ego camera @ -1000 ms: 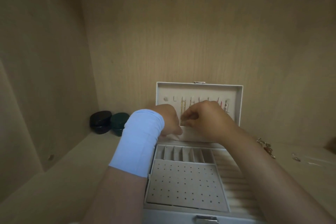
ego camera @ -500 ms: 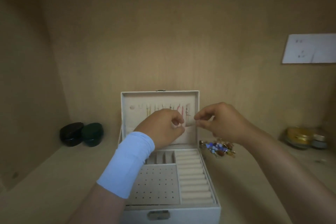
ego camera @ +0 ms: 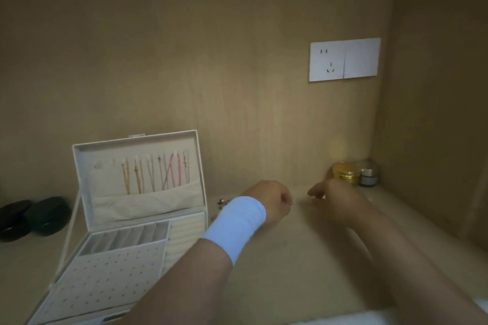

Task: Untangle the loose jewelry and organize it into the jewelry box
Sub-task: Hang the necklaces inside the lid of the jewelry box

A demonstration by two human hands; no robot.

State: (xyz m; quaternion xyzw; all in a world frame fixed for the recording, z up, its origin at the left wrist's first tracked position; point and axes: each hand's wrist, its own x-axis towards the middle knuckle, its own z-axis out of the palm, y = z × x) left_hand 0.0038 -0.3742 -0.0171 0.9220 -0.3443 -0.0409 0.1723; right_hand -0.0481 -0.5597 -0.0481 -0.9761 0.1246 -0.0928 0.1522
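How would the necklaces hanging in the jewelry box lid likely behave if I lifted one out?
The necklaces hang straight as thin strands, so probably limp and light. They hang close together, the pink ones crossing, so one might snag its neighbours. Lower ends are tucked into the lid pocket, so expect slight drag.

White wall socket plate point(ego camera: 344, 59) is fixed on the wooden back panel point(ego camera: 237, 60), high above the right hand point(ego camera: 335, 196). Gold jar point(ego camera: 345, 173) and grey jar point(ego camera: 368, 175) stand side by side just beyond that hand. Two dark round cases point(ego camera: 47, 215) sit well left of the left hand point(ego camera: 272, 202).
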